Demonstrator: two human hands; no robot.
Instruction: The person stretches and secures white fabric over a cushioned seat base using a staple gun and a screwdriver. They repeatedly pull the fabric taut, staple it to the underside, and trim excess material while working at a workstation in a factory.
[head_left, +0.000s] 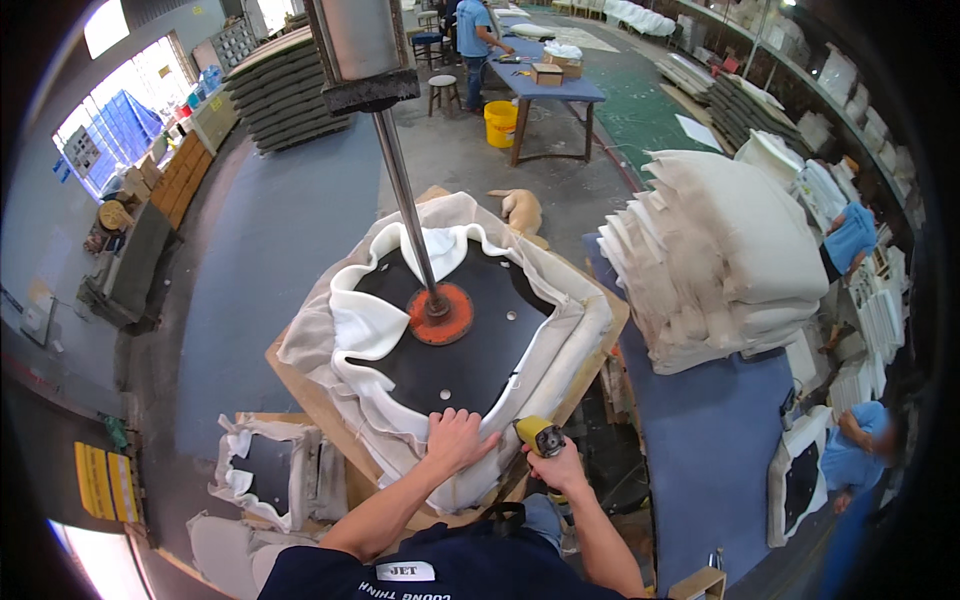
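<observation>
A seat cushion wrapped in off-white fabric (545, 385) lies upside down on a wooden board (612, 322), its black base panel (480, 365) facing up. White lining (370, 325) is folded in wavy edges around the panel. A press rod (402, 190) ends in a red round plate (455, 325) resting on the panel. At the cushion's near edge, my left hand (458, 440) has its fingers together over the white lining edge, thumb apart. My right hand (560, 468) grips a yellow staple gun (541, 436), its nose close to the near right edge of the cushion.
The press cylinder (362, 45) hangs above. Right of me, a blue-topped table (685, 440) bears stacked cushions (710, 260). More covered cushions (270, 470) lie at the lower left. A dog (520, 210) lies beyond the board. Co-workers in blue shirts (855, 445) stand at the right and far back.
</observation>
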